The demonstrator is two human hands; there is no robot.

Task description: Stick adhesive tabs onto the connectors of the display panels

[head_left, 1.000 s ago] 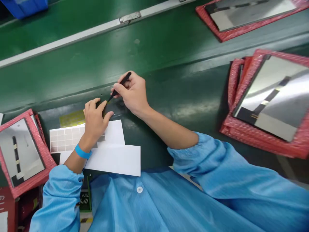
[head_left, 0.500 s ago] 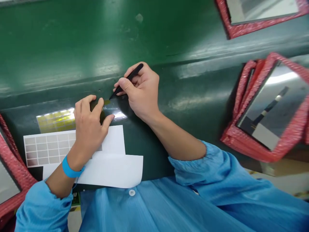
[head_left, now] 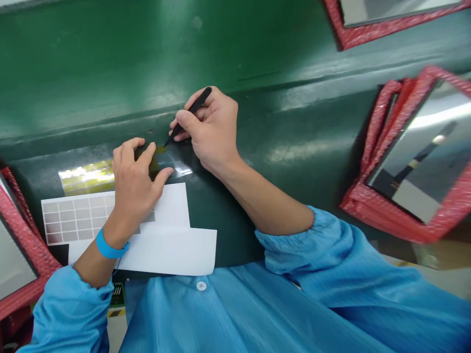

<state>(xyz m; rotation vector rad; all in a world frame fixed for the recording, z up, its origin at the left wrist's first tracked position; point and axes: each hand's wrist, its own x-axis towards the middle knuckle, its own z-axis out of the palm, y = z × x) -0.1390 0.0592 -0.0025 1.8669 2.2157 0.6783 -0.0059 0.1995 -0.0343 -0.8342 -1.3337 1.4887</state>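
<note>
My right hand is closed round a black pen-like tool, its tip down at a small yellow piece on a clear film. Left of it my left hand rests with fingers apart on the clear sheet. Rows of yellow labels show on the sheet's left part. Below lie a white sheet with grey rectangles and plain white paper, partly under my left hand and wrist.
Panels in red bubble wrap are stacked at the right. Another wrapped panel is at the top right, and one more at the left edge. The green mat covers the table.
The whole view has shifted slightly. The tool's tip stays by the small yellow piece, and both hands keep nearly the same pose.
</note>
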